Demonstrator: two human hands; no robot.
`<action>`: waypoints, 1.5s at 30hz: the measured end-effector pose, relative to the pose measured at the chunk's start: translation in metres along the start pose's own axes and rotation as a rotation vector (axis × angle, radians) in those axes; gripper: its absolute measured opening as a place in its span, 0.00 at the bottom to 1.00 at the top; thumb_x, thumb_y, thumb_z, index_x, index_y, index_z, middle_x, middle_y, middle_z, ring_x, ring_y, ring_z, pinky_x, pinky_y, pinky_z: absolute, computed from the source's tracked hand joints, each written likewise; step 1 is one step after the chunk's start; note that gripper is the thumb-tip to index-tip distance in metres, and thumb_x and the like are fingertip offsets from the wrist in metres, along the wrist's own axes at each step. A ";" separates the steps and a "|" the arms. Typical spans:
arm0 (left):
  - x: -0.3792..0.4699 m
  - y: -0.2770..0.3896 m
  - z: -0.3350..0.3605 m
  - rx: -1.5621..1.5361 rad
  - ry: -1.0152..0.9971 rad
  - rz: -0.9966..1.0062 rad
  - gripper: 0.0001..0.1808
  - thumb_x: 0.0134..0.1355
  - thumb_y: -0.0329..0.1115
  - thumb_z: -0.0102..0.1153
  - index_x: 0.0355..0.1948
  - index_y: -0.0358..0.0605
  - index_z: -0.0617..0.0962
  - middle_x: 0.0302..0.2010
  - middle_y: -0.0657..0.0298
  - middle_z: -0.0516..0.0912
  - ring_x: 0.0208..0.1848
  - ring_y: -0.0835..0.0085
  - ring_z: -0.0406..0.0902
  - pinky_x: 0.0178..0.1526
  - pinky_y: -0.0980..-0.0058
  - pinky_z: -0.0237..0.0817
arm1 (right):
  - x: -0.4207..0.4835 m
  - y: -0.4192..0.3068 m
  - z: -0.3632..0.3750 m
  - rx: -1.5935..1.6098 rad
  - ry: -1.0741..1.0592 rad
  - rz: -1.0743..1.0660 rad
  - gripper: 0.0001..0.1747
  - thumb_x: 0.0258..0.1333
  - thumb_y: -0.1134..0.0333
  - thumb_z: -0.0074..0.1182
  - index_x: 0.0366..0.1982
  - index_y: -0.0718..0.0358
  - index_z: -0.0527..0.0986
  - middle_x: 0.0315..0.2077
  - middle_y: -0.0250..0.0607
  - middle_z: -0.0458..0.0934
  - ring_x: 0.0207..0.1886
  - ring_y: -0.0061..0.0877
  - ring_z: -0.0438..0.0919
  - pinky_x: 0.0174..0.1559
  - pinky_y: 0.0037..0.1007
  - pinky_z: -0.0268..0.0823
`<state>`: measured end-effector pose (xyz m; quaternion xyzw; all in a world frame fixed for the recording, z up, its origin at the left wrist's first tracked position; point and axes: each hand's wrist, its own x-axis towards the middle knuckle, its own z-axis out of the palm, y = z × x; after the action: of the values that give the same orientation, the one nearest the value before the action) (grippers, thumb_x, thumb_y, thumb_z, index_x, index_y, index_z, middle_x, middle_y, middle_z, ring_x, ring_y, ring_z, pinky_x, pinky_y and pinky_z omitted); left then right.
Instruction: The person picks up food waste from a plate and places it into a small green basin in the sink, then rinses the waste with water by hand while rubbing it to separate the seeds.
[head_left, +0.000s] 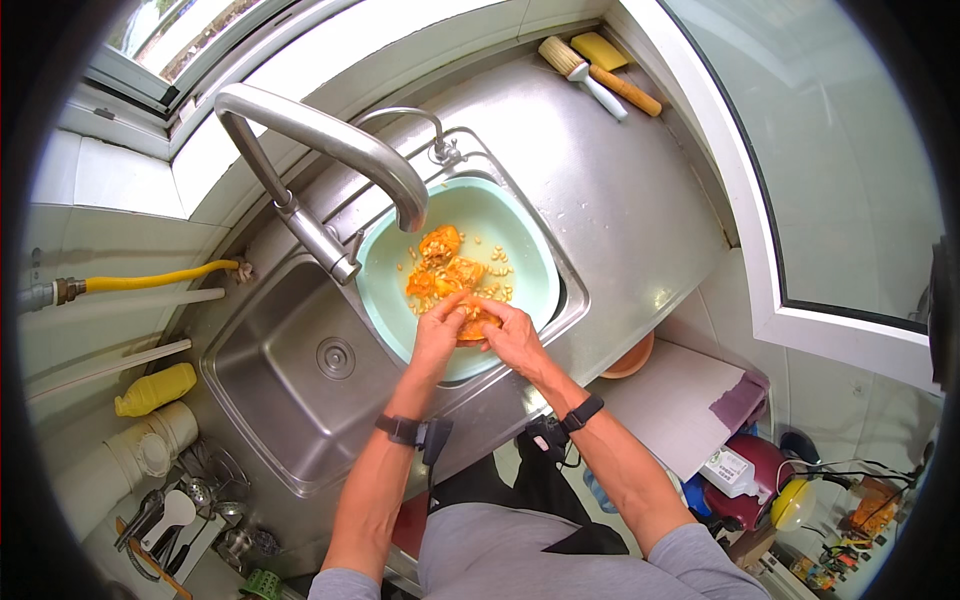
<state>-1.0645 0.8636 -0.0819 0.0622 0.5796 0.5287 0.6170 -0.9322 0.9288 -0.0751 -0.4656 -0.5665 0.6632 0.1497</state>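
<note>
A mint-green plastic basin (529, 225) sits in the right bowl of a steel sink. Inside it lie clumps of orange, stringy pumpkin pulp (440, 241), with many pale seeds (500, 259) scattered around them. Over the near side of the basin, my left hand (437, 330) and my right hand (514, 337) hold one orange piece of pumpkin pulp (478, 327) between them. Thumbs and index fingers of both hands are on this piece, and the fingers partly cover it. Each wrist wears a black strap with a small device.
A steel faucet (330, 154) arches over the basin's far left edge. To the left is the second sink bowl (300, 382) with its drain. Brushes (592, 82) and a yellow sponge (598, 51) lie at the counter's back corner. Kitchen utensils (176, 517) stand at lower left.
</note>
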 end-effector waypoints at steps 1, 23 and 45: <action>0.000 -0.003 -0.007 0.001 0.009 0.004 0.20 0.66 0.30 0.46 0.59 0.40 0.73 0.42 0.60 0.81 0.38 0.74 0.81 0.36 0.75 0.77 | -0.002 -0.011 0.003 -0.019 -0.024 0.037 0.20 0.56 0.73 0.51 0.51 0.67 0.75 0.34 0.40 0.80 0.25 0.19 0.76 0.27 0.22 0.71; -0.005 0.006 -0.020 0.059 0.135 0.033 0.20 0.67 0.35 0.46 0.57 0.37 0.73 0.47 0.55 0.81 0.44 0.70 0.79 0.45 0.73 0.73 | 0.008 -0.010 -0.026 -0.183 0.293 -0.179 0.21 0.52 0.78 0.54 0.51 0.67 0.74 0.40 0.41 0.81 0.44 0.25 0.79 0.45 0.26 0.73; -0.013 -0.032 -0.029 0.304 0.223 0.312 0.16 0.63 0.30 0.56 0.49 0.31 0.77 0.40 0.56 0.83 0.40 0.72 0.81 0.42 0.77 0.73 | -0.143 0.005 -0.097 0.354 0.308 -0.145 0.14 0.53 0.79 0.54 0.44 0.72 0.74 0.37 0.34 0.80 0.39 0.16 0.77 0.43 0.20 0.69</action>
<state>-1.0659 0.8247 -0.1044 0.1845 0.7004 0.5279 0.4436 -0.7797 0.8833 -0.0083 -0.4859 -0.4438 0.6608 0.3609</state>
